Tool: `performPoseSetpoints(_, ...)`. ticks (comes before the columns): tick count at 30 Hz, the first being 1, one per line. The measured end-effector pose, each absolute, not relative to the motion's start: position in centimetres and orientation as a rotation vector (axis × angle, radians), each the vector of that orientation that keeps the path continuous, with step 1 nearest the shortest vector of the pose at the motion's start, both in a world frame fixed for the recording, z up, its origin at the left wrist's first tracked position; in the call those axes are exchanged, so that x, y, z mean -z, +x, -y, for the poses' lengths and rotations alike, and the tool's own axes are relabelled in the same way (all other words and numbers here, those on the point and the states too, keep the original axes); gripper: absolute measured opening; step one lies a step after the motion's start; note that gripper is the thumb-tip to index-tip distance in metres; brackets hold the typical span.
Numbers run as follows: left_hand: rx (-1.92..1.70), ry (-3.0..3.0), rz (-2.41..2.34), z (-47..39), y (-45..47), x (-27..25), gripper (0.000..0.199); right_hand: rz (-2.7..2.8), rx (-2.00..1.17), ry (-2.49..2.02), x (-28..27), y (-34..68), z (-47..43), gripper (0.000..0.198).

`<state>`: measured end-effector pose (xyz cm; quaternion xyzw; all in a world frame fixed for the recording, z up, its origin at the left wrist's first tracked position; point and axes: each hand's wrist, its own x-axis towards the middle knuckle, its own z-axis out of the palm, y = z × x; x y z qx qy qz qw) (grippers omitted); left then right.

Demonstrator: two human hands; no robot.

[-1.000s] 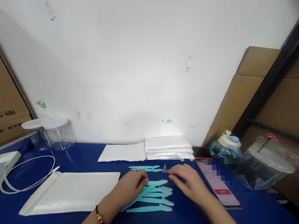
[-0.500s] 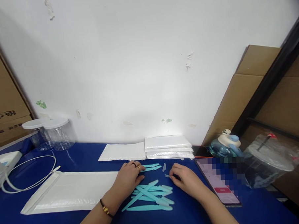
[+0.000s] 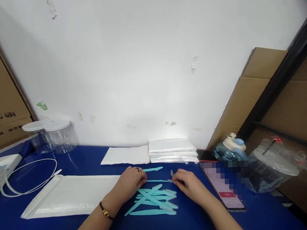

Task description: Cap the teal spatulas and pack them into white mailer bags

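My left hand (image 3: 133,181) is closed on the handle of a turquoise eyebrow razor (image 3: 156,180), which points to the right. Its tip meets a small clear blade cap (image 3: 170,180) pinched in the fingertips of my right hand (image 3: 185,182). A second clear cap (image 3: 171,173) is right by my right fingertips. Just beyond my left hand lies another eyebrow razor (image 3: 153,169), its handle end partly hidden by the fingers. Nearer to me is a loose, crossed pile of eyebrow razors (image 3: 153,198) with pale, capped-looking ends.
A white padded mailer (image 3: 78,193) lies at left, near a white cable (image 3: 30,161) and clear lidded jars (image 3: 61,136). Flat white packets (image 3: 172,150) are stacked by the wall. On the right are a phone (image 3: 223,190), a blue ornament (image 3: 231,149) and a bagged cup (image 3: 272,165).
My left hand has drawn one razor toward me, apart from the razor behind it. The razor's tip now meets the cap in my right hand, which has barely moved.
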<state>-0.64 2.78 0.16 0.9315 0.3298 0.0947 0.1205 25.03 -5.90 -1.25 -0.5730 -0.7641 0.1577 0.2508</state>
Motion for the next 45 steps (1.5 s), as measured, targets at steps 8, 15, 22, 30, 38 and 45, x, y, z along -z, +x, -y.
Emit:
performPoseSetpoints(8,-0.325,2.712,-0.847,-2.1,-0.1,0.7,0.019,2.108,-0.488,-1.481,0.9,23.7,6.1,0.02)
performPoseSetpoints(15,-0.537,2.604,-1.101,-3.7,-0.3,1.5,0.021,1.716,-0.185,-1.856,1.9,25.0,4.7,0.025)
performPoseSetpoints(22,-0.388,2.671,-1.098,-4.2,-0.1,1.4,0.016,1.807,-0.344,-1.772,3.0,24.7,4.1,0.007)
performPoseSetpoints(30,-0.384,2.7,-1.02,-3.7,-0.1,0.9,0.023,1.886,-0.357,-1.635,2.5,23.9,4.3,0.013)
performPoseSetpoints(38,-0.313,2.652,-0.949,-2.7,0.9,0.4,0.023,1.974,-0.473,-1.569,1.4,22.8,4.8,0.017)
performPoseSetpoints(45,-0.204,2.674,-0.944,-0.2,-1.2,-0.8,0.092,2.215,-0.42,-1.641,-0.4,20.0,7.5,0.102)
